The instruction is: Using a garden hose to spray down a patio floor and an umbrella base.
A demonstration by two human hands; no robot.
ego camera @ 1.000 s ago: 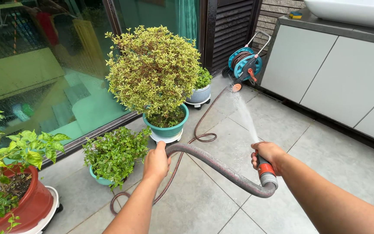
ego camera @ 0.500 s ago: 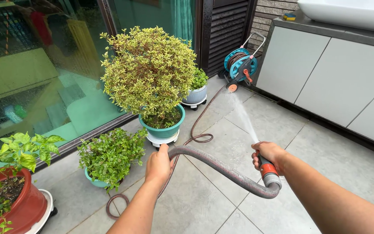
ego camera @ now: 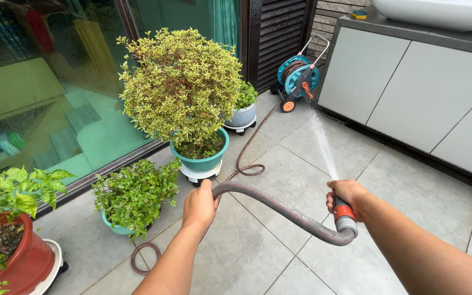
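While gripping one grey garden hose [ego camera: 279, 210] with both hands, left hand [ego camera: 199, 206] closed around the bend of it, right hand [ego camera: 348, 195] closed around the nozzle end by the orange-and-grey connector [ego camera: 343, 216]. One jet of water [ego camera: 323, 145] leaving the right hand, up and away over the grey tiled floor [ego camera: 258, 257] toward the cabinets. Hose arching between the hands above the floor, then trailing in a brown loop [ego camera: 247, 166] past the pots to one teal hose reel [ego camera: 297, 76] on wheels by the dark louvred door [ego camera: 277, 38]. Four potted plants counted along the glass wall [ego camera: 50, 93]: one teal pot [ego camera: 206, 161] on a white wheeled stand, holding soil and a round yellow-green shrub [ego camera: 180, 82]; one grey pot [ego camera: 240, 116] behind it, also on a wheeled stand, holding a small green plant; one low teal pot [ego camera: 113, 225] nearly hidden under a bushy small-leaved plant [ego camera: 135, 194], just left of the left hand; one red pot [ego camera: 23, 262] at the left edge on a white stand, holding dark soil and a broad-leaved plant [ego camera: 20, 188]. At right, one bench [ego camera: 438, 35] with a dark top over pale grey cabinet doors, carrying one white basin [ego camera: 438, 12] and one small yellow-and-blue thing [ego camera: 358, 15], too small to tell. No labels or signs legible.
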